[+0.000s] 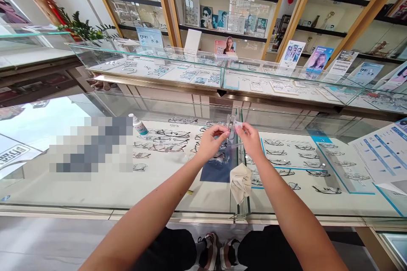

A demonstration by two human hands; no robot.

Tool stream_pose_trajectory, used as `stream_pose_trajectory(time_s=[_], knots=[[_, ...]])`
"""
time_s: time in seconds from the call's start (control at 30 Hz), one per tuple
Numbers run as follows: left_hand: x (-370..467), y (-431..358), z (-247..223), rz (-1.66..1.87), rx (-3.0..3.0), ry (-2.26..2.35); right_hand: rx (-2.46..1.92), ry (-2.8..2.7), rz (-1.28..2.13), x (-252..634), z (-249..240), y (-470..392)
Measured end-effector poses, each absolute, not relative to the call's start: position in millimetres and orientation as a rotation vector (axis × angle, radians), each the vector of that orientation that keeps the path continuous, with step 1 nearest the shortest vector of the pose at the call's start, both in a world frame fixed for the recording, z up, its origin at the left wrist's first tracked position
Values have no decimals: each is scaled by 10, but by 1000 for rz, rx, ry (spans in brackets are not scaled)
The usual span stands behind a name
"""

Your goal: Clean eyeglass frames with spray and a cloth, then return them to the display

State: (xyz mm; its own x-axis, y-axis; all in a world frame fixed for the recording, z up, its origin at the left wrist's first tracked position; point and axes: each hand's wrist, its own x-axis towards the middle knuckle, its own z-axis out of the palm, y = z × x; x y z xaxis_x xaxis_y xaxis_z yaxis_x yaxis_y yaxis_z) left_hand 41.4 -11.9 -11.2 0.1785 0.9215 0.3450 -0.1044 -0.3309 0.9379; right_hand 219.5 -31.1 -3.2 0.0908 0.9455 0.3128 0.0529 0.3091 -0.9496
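Observation:
My left hand (210, 144) is closed in a pinch on a pair of glasses (228, 123), held upright above the glass counter. Close beside it my right hand (252, 139) is also closed, its fingertips at the other side of the glasses, by a small whitish, see-through piece (238, 124). Whether that piece is part of the glasses or a tag, I cannot tell. Below my right hand a crumpled beige cloth (241, 181) lies on the counter top, over the joint between two cases. A white spray bottle (139, 126) stands to the left.
Rows of glasses (168, 140) lie inside the glass display counter (165, 197). More frames fill the right case, near a printed sheet (383, 152). Farther back stand a second glass case (152, 79) and wall shelves (222, 34). A blurred patch hides the left part.

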Motion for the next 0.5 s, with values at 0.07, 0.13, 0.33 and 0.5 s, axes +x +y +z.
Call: stream_pose_trajectory(time_s=[0.07, 0.13, 0.33, 0.5], knots=[[426, -151, -93, 1297, 1531, 803, -1014, -1238, 989, 2199, -41, -284], [423, -160, -74, 1261, 1548, 786, -1003, -1161, 1071, 2209, -41, -273], [400, -132, -62, 1250, 1586, 734, -932, -1037, 1277, 2231, -40, -282], [407, -116, -106, 1244, 1610, 747, -1008, -1072, 953, 2221, -50, -291]])
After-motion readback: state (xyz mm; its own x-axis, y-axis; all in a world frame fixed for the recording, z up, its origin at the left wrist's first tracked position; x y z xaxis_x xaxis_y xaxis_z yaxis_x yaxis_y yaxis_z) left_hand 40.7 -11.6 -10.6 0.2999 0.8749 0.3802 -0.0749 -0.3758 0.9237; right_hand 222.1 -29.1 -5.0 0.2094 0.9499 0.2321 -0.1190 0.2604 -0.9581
